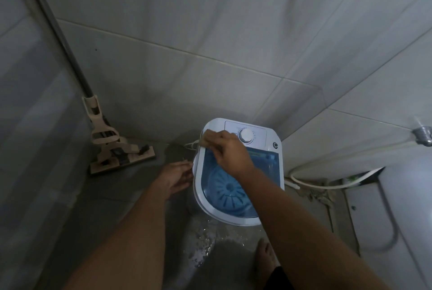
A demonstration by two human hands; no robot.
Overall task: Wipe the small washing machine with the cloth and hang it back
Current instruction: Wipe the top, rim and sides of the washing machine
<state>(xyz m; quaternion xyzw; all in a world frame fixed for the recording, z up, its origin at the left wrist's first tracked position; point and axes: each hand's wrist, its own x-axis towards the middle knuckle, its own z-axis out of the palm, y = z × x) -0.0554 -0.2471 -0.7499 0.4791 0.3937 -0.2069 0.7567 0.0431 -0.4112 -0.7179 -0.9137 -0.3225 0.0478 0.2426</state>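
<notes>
A small white washing machine [272, 137] with a blue see-through lid and a round white dial stands on the floor against the tiled wall. My right hand [228, 149] presses a small tan cloth [207, 141] onto the machine's top left rim. Most of the cloth is hidden under my fingers. My left hand [176, 177] hovers beside the machine's left side with its fingers spread, holding nothing that I can see.
A beige flat mop [117, 151] leans in the left corner, its metal pole running up the wall. A white hose [327, 183] lies on the floor to the right beside a white toilet [402, 208]. The floor in front is wet; my bare foot [264, 257] stands there.
</notes>
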